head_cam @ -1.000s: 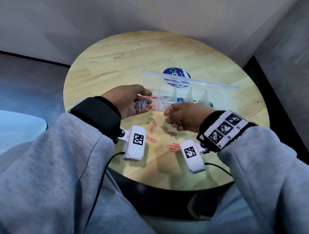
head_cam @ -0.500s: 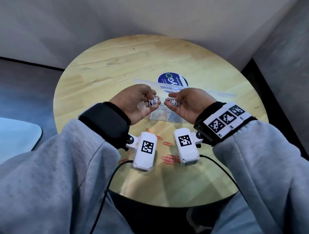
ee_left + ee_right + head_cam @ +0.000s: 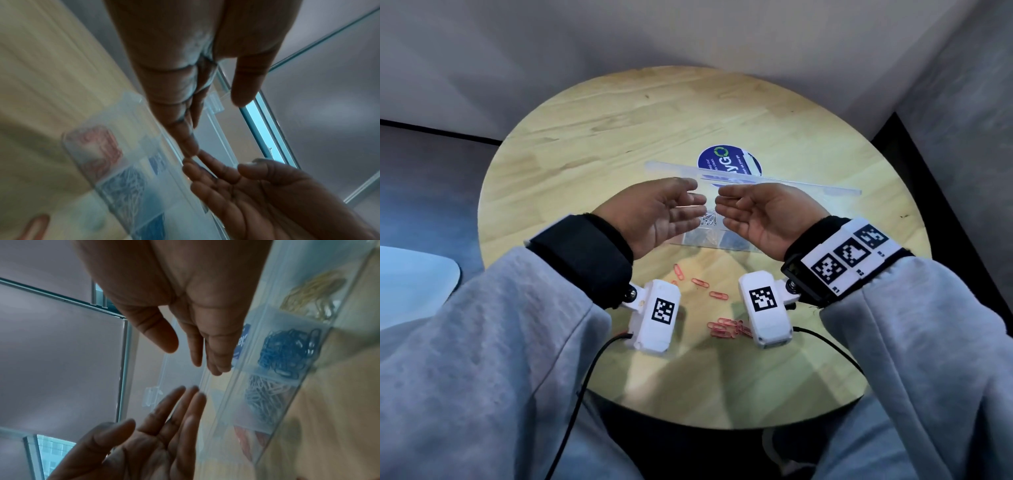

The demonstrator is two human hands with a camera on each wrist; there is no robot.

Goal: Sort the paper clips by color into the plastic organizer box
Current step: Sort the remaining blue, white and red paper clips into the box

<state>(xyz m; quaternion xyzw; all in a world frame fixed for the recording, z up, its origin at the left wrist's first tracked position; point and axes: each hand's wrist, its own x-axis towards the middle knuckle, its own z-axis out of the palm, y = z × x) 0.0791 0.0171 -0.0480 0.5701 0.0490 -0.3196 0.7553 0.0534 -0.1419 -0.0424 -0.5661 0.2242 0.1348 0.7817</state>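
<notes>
The clear plastic organizer box (image 3: 722,241) lies on the round wooden table (image 3: 592,113) with its lid (image 3: 808,187) up. Both hands hover over it, palms turned toward each other, fingers straight and holding nothing: left hand (image 3: 698,198), right hand (image 3: 722,202). White paper clips (image 3: 709,219) show between the fingertips, in or just above the box. The right wrist view shows compartments of yellow clips (image 3: 312,288), blue clips (image 3: 287,350), white clips (image 3: 265,395) and red clips (image 3: 246,443). Loose red clips (image 3: 726,327) lie on the table near me.
A blue round sticker (image 3: 729,161) is on the table behind the box. White wrist cameras (image 3: 657,317) with black cables hang over the near part of the table. A pale chair edge (image 3: 414,284) sits at the left. Grey walls close the far side.
Half a second ago each hand pinched a bunch of white clips over the box. Both hands have spread their fingers and let the clips go.
</notes>
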